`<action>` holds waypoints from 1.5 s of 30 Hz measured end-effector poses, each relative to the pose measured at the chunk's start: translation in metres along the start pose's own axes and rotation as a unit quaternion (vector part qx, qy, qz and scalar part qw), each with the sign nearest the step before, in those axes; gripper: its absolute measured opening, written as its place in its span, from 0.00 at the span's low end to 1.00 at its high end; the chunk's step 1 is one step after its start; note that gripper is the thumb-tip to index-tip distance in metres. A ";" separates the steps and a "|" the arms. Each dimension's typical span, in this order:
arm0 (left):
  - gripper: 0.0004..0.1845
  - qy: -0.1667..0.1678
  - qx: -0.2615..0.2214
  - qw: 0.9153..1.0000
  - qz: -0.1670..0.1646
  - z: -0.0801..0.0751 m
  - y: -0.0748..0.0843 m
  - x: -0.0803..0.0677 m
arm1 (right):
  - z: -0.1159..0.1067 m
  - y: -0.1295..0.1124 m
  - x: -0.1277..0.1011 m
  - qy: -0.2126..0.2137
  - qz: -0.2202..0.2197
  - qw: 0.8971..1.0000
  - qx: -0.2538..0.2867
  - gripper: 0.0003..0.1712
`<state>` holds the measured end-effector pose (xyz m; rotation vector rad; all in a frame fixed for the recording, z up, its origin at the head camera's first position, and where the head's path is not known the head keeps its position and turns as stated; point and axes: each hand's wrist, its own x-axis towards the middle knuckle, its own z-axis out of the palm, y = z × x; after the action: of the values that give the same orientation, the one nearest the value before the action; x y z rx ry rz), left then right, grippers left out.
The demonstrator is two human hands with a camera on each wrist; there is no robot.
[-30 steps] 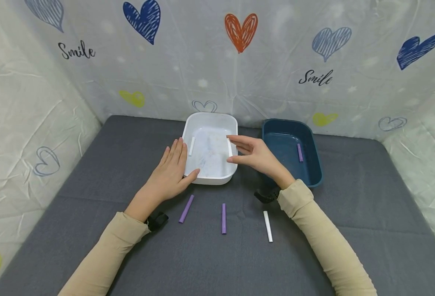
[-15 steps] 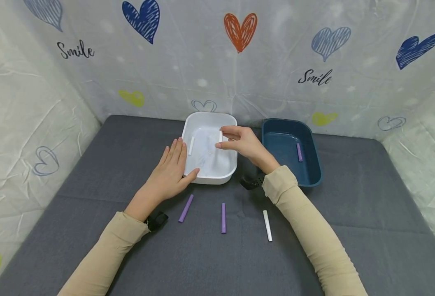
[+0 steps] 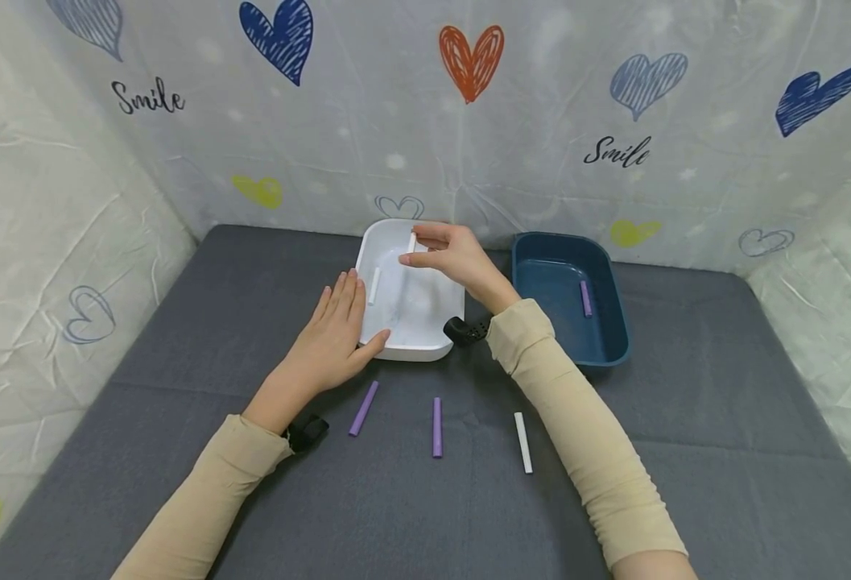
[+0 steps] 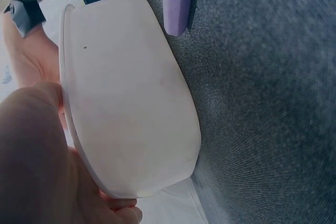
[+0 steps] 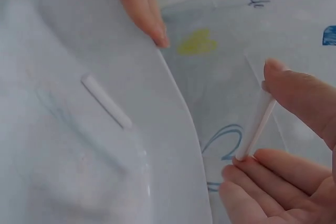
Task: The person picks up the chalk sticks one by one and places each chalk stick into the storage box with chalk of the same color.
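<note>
My right hand [image 3: 414, 246] pinches a short white stick [image 3: 411, 238] between thumb and fingers, held over the back part of the white tray [image 3: 425, 348]. The right wrist view shows that stick [image 5: 257, 127] upright at my fingertips [image 5: 273, 69], above the tray's rim [image 5: 178, 114]. A second white stick [image 3: 375, 285] lies inside the tray, also in the right wrist view [image 5: 105, 100]. My left hand [image 3: 361, 310] rests against the tray's front left corner, fingers straight along its side, thumb on the front wall [image 4: 131, 103].
A dark blue tray [image 3: 609, 342] stands to the right with one purple stick [image 3: 584, 298] in it. On the grey mat in front lie two purple sticks [image 3: 364, 408] [image 3: 437, 427] and a white stick [image 3: 523, 442]. Heart-printed sheets wall in the back and sides.
My right hand has carried the white stick left and farther back, from the white tray's right rim to above its back part. The left hand has stayed put.
</note>
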<state>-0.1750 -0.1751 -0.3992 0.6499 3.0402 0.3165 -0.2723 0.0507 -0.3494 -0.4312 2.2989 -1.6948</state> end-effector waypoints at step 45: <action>0.48 0.001 -0.001 1.000 0.001 0.000 0.000 0.000 | 0.031 0.033 0.026 -0.053 -0.024 0.935 -0.350 0.42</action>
<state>-0.1747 -0.1747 -0.3995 0.6530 3.0404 0.3212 -0.2876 0.0226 -0.3905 -0.6883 2.7636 -0.7802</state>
